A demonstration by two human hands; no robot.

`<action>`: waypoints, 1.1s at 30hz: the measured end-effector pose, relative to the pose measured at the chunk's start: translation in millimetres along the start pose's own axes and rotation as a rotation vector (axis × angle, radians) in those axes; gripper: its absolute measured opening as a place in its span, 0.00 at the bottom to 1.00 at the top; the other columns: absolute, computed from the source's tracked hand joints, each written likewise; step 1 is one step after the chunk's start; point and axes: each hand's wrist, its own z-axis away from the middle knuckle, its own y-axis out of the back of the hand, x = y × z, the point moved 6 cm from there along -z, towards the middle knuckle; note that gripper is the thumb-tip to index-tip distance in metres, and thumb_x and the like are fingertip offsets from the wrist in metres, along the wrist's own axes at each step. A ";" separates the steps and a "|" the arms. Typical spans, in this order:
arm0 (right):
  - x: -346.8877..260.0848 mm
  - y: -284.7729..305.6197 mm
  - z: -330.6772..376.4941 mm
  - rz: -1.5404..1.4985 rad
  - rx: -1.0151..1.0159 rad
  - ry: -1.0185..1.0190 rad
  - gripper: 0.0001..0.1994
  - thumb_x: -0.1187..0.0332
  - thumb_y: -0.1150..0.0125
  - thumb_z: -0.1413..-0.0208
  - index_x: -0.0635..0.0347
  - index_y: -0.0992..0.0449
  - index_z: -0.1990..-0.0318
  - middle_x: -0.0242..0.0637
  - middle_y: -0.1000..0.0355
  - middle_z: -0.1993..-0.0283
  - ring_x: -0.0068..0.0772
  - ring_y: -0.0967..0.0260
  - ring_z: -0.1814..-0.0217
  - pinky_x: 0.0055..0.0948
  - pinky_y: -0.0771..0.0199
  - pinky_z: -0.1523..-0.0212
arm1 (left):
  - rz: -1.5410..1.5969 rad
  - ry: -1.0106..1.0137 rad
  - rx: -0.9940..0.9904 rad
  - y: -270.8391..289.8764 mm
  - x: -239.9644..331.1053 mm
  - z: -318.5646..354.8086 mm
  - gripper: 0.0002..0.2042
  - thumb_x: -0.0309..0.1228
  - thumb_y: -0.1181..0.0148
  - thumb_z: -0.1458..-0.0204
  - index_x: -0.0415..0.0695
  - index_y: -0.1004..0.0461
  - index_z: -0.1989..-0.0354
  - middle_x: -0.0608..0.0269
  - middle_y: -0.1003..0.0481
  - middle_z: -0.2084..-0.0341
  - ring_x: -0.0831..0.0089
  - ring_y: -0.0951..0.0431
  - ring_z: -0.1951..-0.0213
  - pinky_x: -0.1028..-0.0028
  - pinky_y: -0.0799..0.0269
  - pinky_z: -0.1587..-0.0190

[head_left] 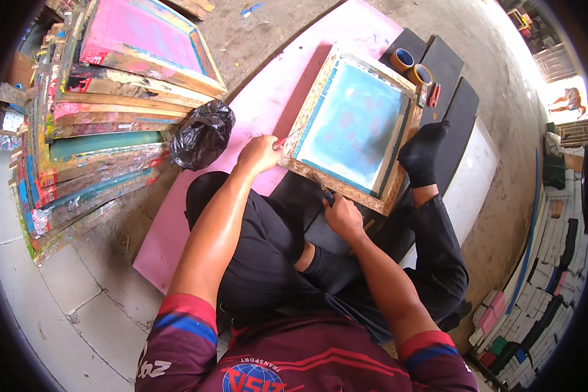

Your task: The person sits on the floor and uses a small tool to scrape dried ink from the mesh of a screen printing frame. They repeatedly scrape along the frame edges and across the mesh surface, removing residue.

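Two hands work at one wooden screen-printing frame [354, 124], centre of the picture, its blue mesh facing you and its lower edge propped on your lap. Your left hand [258, 153] pinches a thin red-tipped tool [285, 138] against the frame's left edge. Your right hand [342, 215] is closed around a dark-handled tool [324, 189] at the bottom edge. Beneath lies a pink sheet [268, 98]. A knotted black plastic bag [202, 134], contents hidden, sits left of the frame. Stacked frames [98, 117] fill the upper left; two tape rolls [411, 66] lie at upper right.
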 end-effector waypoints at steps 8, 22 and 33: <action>10.4 -17.9 -5.5 -0.079 0.107 0.082 0.25 0.47 0.46 0.32 0.61 0.23 0.46 0.64 0.21 0.52 0.69 0.24 0.45 0.58 0.25 0.44 | 0.161 0.089 0.148 21.0 -6.2 17.1 0.17 0.42 0.35 0.43 0.40 0.18 0.54 0.43 0.17 0.61 0.49 0.16 0.55 0.58 0.23 0.51; 23.5 -23.7 -35.8 -0.227 -0.108 0.269 0.23 0.51 0.40 0.33 0.69 0.24 0.62 0.39 0.25 0.73 0.32 0.24 0.73 0.39 0.24 0.68 | 0.179 0.049 0.058 10.0 -9.7 21.7 0.18 0.42 0.36 0.46 0.38 0.18 0.57 0.42 0.18 0.65 0.50 0.16 0.59 0.58 0.24 0.55; -3.7 4.0 -9.2 0.015 -0.056 0.070 0.28 0.49 0.44 0.32 0.74 0.22 0.51 0.66 0.21 0.52 0.66 0.24 0.42 0.55 0.26 0.41 | 0.142 -0.008 0.009 16.0 13.8 17.0 0.14 0.38 0.40 0.46 0.38 0.21 0.66 0.40 0.19 0.69 0.42 0.18 0.62 0.51 0.26 0.58</action>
